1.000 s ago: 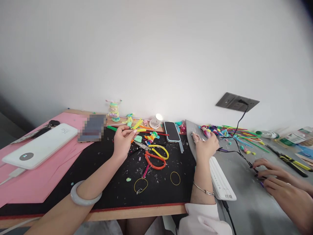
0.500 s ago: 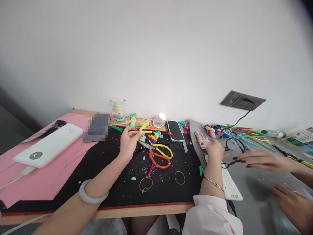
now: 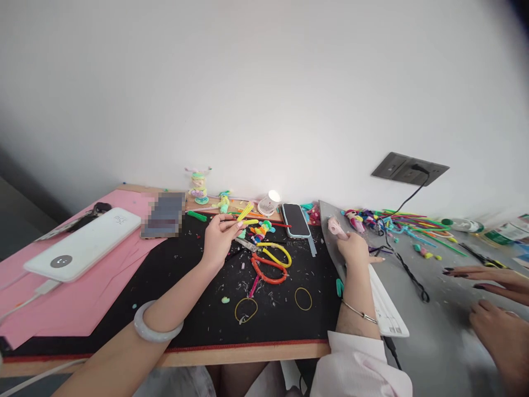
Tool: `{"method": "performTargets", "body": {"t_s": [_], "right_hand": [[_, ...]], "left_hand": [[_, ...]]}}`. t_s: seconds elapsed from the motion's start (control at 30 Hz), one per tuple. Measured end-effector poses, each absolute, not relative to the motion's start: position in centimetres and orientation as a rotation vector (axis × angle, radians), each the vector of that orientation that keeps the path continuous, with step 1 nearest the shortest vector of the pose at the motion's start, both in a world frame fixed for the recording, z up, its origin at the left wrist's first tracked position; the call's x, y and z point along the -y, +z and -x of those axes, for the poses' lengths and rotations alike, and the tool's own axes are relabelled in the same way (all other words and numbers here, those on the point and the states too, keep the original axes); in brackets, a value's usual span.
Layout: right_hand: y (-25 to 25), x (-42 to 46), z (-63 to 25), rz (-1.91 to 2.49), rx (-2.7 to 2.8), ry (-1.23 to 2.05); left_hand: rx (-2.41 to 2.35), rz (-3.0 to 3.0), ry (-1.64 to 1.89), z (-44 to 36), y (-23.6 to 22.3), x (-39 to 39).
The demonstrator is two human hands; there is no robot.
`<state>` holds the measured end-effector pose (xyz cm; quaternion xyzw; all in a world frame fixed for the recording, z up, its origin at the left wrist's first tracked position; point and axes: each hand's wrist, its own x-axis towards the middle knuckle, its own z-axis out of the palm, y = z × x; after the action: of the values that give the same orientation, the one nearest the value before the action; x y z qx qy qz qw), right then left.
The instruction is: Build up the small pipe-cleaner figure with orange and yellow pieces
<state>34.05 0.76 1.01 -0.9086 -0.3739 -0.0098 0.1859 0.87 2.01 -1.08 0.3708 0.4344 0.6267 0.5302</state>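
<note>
Left hand [image 3: 218,240]: fingers pinching yellow sticks [image 3: 250,221] above the black mat [image 3: 169,259]; a light pinch should best spare their fuzz. Right hand [image 3: 353,248]: at the pink object [image 3: 335,226], grey worktop's [image 3: 430,325] left edge; fingers partly hidden, grip cannot be told.

I view a pale far wall [image 3: 264,110], brightest at centre, its socket plate [image 3: 400,168] mounted right above a grey tabletop [image 3: 440,325].
</note>
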Motion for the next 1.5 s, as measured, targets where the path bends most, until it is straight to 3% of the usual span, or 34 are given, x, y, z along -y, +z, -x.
{"method": "performTargets", "body": {"t_s": [0.17, 0.33, 0.67, 0.9, 1.5], "right_hand": [[1.8, -0.8, -32.6, 2.487, 1.007, -0.064], [2.2, -0.7, -30.5, 2.093, 1.152, -0.156], [2.4, 0.5, -24.4, 1.365, 1.612, 0.812], [1.2, 0.7, -22.3, 1.321, 1.679, 1.032], [-0.1, 0.4, -22.0, 1.369, 1.718, 1.023]], "left_hand": [[-1.033, -0.898, 1.477, -0.9, -1.2, -2.0], [-1.031, -0.892, 1.49, -0.9, -1.2, -2.1], [-1.093, -0.95, 1.495, -0.8, -1.0, -1.9], [-1.08, -0.973, 1.464, -0.8, -1.1, -1.9], [-1.113, -1.057, 1.488, -0.9, -1.0, -1.8]]}}
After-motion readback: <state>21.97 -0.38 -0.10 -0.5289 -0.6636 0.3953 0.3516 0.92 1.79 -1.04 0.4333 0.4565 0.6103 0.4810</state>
